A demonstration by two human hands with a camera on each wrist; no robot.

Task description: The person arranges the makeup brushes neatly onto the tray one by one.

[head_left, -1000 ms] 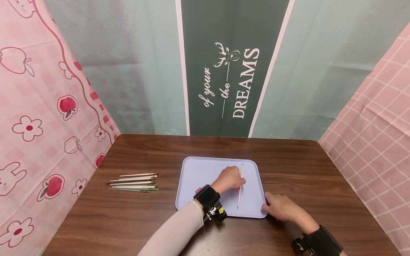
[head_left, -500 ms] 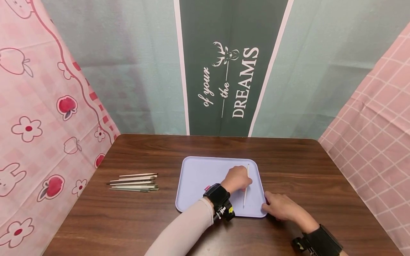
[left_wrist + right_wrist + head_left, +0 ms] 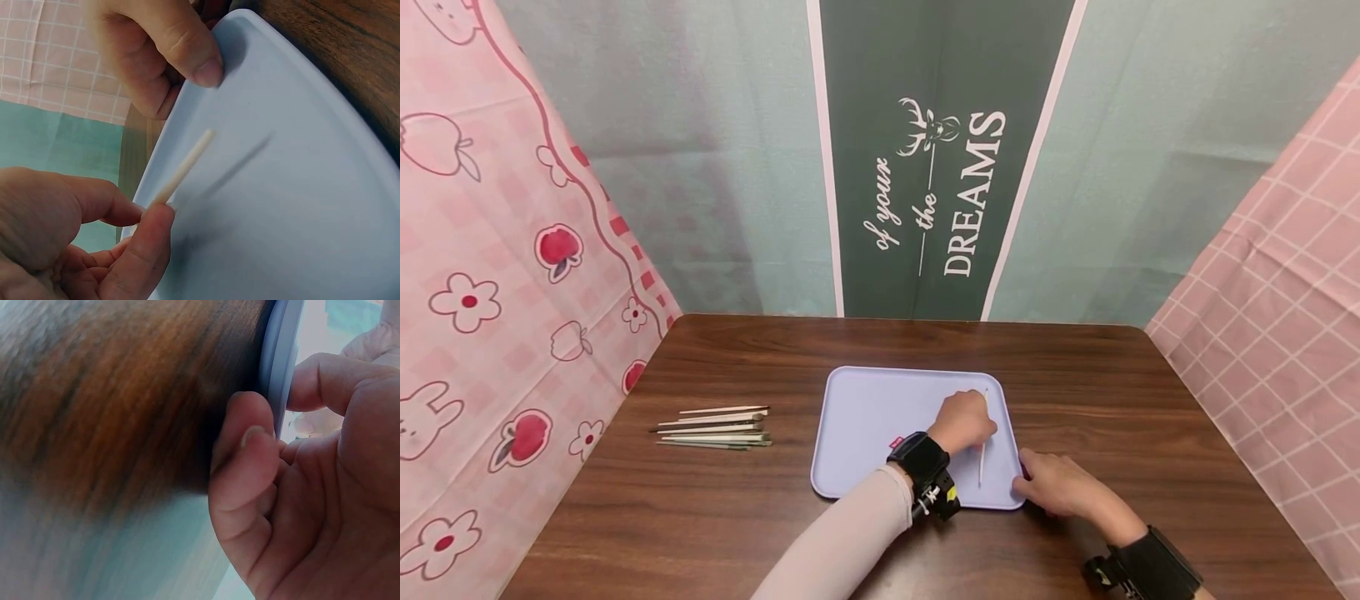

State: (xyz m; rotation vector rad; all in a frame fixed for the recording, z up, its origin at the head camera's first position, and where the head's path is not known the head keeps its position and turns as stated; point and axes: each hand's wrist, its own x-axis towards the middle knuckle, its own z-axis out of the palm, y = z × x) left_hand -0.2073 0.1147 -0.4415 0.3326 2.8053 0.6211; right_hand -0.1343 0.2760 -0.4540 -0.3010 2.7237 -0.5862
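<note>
My left hand (image 3: 964,422) is over the right part of a lilac tray (image 3: 865,404), pinching a slim white paintbrush (image 3: 982,467) between thumb and fingertips. In the left wrist view the blunt end of its pale handle (image 3: 190,164) sticks out past the fingertips and casts a shadow on the tray. The other end points toward the tray's far edge, and the fingers hide its middle. At the tray's near right corner, my right hand (image 3: 1054,483) grips the rim. The right wrist view shows the thumb and curled fingers (image 3: 247,469) on either side of that rim (image 3: 281,356).
Several more paintbrushes (image 3: 715,428) lie side by side on the brown wooden table (image 3: 647,517), left of the tray. A small red label (image 3: 897,442) shows on the tray beside the left wrist. Fabric curtains (image 3: 737,167) hang behind the table and at both sides.
My left hand has slid right across the tray with the paintbrush, bringing it nearer the tray's right edge. The right hand and the tray have stayed put.
</note>
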